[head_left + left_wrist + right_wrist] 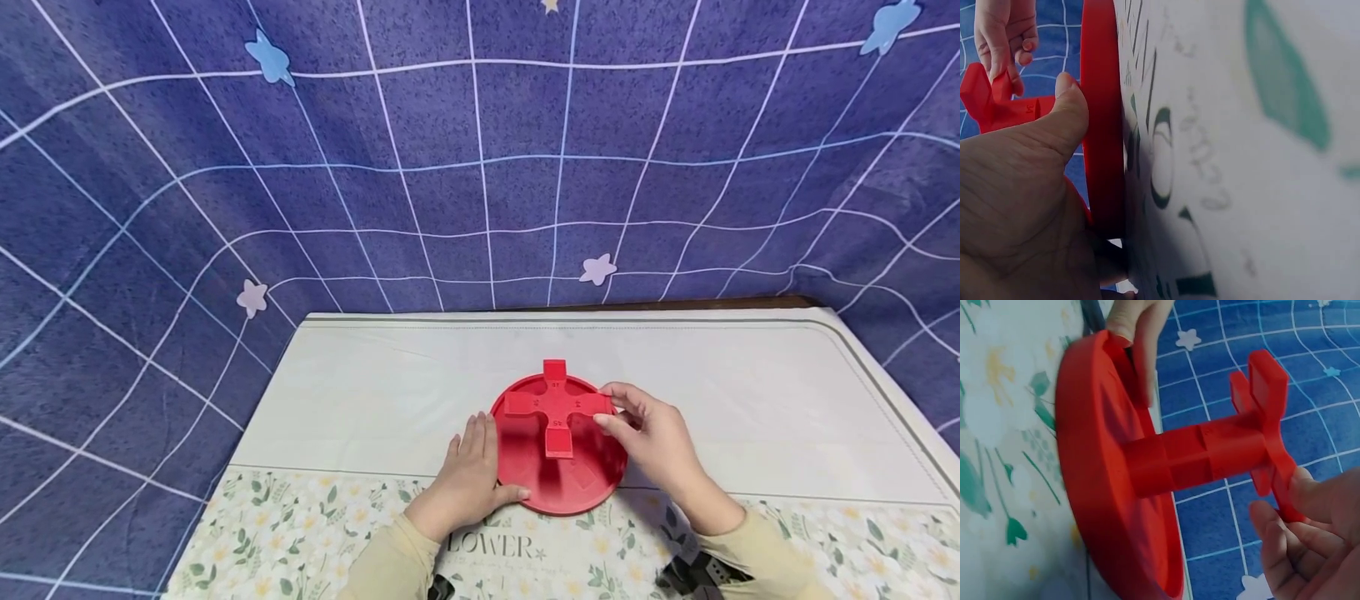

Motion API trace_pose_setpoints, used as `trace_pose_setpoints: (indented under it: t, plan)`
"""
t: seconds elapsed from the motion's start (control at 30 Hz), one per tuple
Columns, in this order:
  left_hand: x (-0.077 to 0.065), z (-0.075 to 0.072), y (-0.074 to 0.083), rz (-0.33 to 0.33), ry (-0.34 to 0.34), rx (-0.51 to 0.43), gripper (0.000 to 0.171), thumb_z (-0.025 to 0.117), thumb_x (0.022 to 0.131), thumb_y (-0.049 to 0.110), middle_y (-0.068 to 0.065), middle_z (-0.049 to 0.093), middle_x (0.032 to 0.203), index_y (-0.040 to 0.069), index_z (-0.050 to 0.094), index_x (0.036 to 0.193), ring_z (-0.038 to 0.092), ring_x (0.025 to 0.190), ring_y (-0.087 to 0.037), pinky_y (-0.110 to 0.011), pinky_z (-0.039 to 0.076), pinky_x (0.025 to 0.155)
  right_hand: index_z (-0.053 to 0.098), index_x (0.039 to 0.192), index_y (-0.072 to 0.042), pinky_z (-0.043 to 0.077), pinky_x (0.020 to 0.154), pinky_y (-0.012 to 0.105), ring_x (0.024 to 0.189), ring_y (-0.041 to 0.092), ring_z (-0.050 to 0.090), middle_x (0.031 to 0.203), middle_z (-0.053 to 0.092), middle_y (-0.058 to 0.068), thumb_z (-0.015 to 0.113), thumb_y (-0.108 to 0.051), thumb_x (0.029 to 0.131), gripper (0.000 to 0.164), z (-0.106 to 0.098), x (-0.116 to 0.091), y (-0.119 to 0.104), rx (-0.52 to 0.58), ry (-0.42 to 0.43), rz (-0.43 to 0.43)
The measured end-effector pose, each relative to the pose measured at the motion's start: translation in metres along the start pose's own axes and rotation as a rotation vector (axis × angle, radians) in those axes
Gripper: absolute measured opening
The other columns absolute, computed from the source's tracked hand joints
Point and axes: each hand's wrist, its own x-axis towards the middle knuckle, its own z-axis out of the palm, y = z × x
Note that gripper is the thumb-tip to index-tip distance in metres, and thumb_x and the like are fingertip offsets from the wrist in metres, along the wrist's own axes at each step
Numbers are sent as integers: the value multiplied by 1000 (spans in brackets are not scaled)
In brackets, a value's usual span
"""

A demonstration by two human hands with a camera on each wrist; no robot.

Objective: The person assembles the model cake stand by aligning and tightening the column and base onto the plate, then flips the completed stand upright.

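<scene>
A red round base (555, 487) with a raised rim lies on the table. From its middle rises a short, thick red column (1185, 459) with seams round it. On top of the column sits a red cross-shaped piece (557, 407) with four flat arms and small dark marks. My left hand (468, 475) rests along the left rim of the base, fingers straight and thumb at the front edge. My right hand (660, 437) pinches the right arm of the cross between thumb and fingers.
A white cloth (390, 392) with a floral print and lettering along its front covers the table. Behind and at the sides hangs a blue curtain (420, 200) with a grid and stars. Dark wrist gear (697, 575) shows by the right sleeve.
</scene>
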Motion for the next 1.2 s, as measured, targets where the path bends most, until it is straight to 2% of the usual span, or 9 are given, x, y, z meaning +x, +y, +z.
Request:
trace_pose_setpoints:
  t: [0.2,0.43,0.57,0.73,1.0,1.2]
  plan:
    - [-1,1,0,5,16,18,107,62,86,60,-29,17,156,-12,16,150,13,145,-42,-56,21,113,67,113,-3,52,62,17,82,17,71,102,73,11,79,-3,80,35,9,-7,-4,-92,87,13]
    - [-2,2,2,9,23,31,106,62,86,60,-30,18,155,-13,18,149,15,145,-42,-56,23,112,68,112,-4,47,51,18,67,11,64,100,74,10,81,-5,79,36,17,-13,-3,-138,183,-15]
    - [-1,2,2,10,22,39,106,61,86,61,-29,18,156,-13,18,149,15,145,-42,-56,23,112,68,110,-5,46,52,18,65,10,63,99,74,9,82,-6,77,36,19,-14,-3,-174,215,-40]
    - [-1,2,3,5,15,33,106,61,86,61,-29,17,156,-12,18,149,14,145,-42,-55,22,113,67,109,-7,47,52,22,64,11,64,98,74,9,82,-6,77,35,18,-14,-2,-188,207,-46]
    - [-1,1,0,8,4,17,108,61,85,62,-28,16,157,-12,17,150,13,145,-42,-56,21,113,66,110,-9,43,48,24,58,6,57,91,73,2,80,-9,80,33,12,-13,-3,-157,152,-51]
    - [0,0,-3,7,4,-8,108,61,86,63,-27,14,158,-11,15,151,11,146,-41,-56,19,114,65,112,-13,47,52,23,60,7,58,89,72,0,78,-14,84,31,10,-12,-1,-132,112,-46]
